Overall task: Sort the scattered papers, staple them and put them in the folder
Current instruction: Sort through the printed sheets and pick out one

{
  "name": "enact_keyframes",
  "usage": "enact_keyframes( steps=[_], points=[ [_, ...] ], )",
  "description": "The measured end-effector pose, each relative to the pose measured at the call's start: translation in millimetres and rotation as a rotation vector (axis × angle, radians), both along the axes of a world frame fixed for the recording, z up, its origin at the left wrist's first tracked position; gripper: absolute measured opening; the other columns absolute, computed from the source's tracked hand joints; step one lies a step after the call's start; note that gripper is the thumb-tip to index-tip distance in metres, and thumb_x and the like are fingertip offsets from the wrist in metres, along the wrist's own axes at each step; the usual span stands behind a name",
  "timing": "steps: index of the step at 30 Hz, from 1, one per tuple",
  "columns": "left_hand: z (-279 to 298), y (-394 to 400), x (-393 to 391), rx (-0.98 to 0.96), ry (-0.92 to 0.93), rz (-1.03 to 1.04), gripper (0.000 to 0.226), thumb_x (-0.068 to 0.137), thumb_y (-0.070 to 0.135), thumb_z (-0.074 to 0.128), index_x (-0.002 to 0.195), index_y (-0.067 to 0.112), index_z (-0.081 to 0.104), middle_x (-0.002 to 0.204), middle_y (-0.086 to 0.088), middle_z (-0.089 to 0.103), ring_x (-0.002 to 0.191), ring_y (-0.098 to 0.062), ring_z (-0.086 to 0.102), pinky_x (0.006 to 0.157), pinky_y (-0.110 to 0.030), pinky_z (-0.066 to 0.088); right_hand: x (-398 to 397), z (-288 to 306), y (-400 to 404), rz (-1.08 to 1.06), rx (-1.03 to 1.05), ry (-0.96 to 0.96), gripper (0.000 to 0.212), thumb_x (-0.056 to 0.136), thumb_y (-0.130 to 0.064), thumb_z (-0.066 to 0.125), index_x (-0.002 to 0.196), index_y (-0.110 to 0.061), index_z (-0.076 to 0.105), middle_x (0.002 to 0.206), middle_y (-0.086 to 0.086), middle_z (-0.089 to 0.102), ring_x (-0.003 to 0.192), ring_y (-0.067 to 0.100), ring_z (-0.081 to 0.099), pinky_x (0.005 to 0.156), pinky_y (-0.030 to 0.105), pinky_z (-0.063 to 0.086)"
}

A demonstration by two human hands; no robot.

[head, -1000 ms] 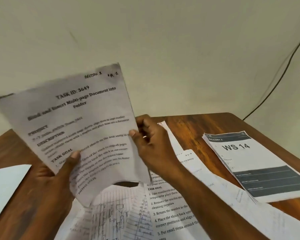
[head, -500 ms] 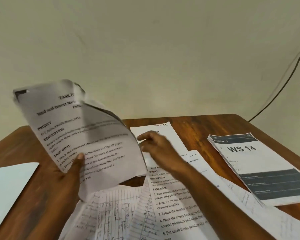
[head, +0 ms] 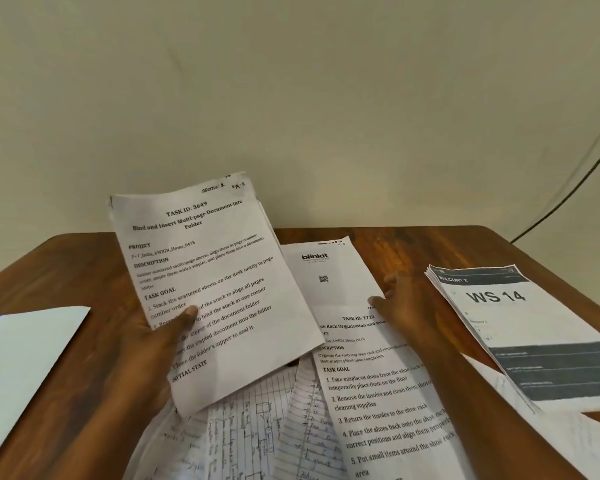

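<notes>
Left hand (head: 153,344) holds the "TASK ID: 3649" sheets (head: 208,282) lifted off the tabletop (head: 413,251), tilted, thumb pinching the front face near the left edge, other fingers hidden behind the paper; looks like more than one sheet in that grip, extra edges show at the top right corner. Right hand (head: 407,306) is flat and spread, fingers straight, resting on the right edge of the "blinkit" sheet (head: 326,271) where it meets the "TASK ID: 2723" sheet (head: 378,386), pinching nothing. Both of those lie on the tabletop at centre, 2723 nearer and overlapping the blinkit page. Handwritten lined pages (head: 267,434) are fanned out near centre, partly under the held sheets. Separate "WS 14" stack (head: 520,334) sits at right, apart from the right hand. White sheet with a blue corner (head: 25,355) lies at the left edge; can't tell whether it's the folder. Dark cable (head: 575,185) runs down the wall at far right
</notes>
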State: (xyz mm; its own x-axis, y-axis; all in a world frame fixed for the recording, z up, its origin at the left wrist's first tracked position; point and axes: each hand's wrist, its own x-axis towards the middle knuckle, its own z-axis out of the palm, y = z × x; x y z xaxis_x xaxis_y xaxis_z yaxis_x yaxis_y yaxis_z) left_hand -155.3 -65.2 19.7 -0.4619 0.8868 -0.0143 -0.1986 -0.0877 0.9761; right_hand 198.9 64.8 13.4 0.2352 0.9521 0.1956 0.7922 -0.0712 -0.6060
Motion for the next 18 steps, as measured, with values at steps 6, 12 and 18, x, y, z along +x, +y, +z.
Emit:
enact_keyframes(
  steps=[6, 12, 18],
  points=[
    [5.0, -2.6, 4.5, 0.031, 0.007, -0.015, 0.022, 0.096, 0.005, 0.071, 0.108, 0.022, 0.071, 0.086, 0.005, 0.082, 0.070, -0.012, 0.079, 0.048, -0.025, 0.059, 1.7, -1.3, 1.3, -0.016, -0.015, 0.051, 0.039, 0.077, -0.035, 0.089, 0.110, -0.021, 0.073, 0.105, 0.000, 0.076, 0.096, 0.022, 0.071, 0.087, 0.042, 0.059],
    [5.4, -4.1, 4.7, 0.071, 0.018, 0.001, 0.024, 0.096, 0.005, 0.071, 0.105, 0.027, 0.070, 0.087, 0.008, 0.082, 0.071, -0.010, 0.079, 0.061, -0.035, 0.059, -1.3, -2.1, -0.8, -0.066, -0.003, 0.073, 0.013, 0.083, -0.033, 0.084, 0.089, -0.024, 0.077, 0.088, -0.007, 0.075, 0.079, 0.016, 0.070, 0.072, 0.032, 0.057],
    [3.8, -3.9, 2.9, 0.074, 0.009, 0.016, 0.021, 0.096, 0.008, 0.072, 0.104, 0.027, 0.071, 0.087, 0.006, 0.082, 0.072, -0.011, 0.079, 0.070, -0.036, 0.054, -4.7, -0.4, -5.5, -0.066, 0.171, 0.265, 0.006, 0.090, -0.025, 0.078, 0.086, -0.023, 0.076, 0.079, -0.010, 0.073, 0.074, 0.010, 0.068, 0.060, 0.025, 0.049]
  ],
)
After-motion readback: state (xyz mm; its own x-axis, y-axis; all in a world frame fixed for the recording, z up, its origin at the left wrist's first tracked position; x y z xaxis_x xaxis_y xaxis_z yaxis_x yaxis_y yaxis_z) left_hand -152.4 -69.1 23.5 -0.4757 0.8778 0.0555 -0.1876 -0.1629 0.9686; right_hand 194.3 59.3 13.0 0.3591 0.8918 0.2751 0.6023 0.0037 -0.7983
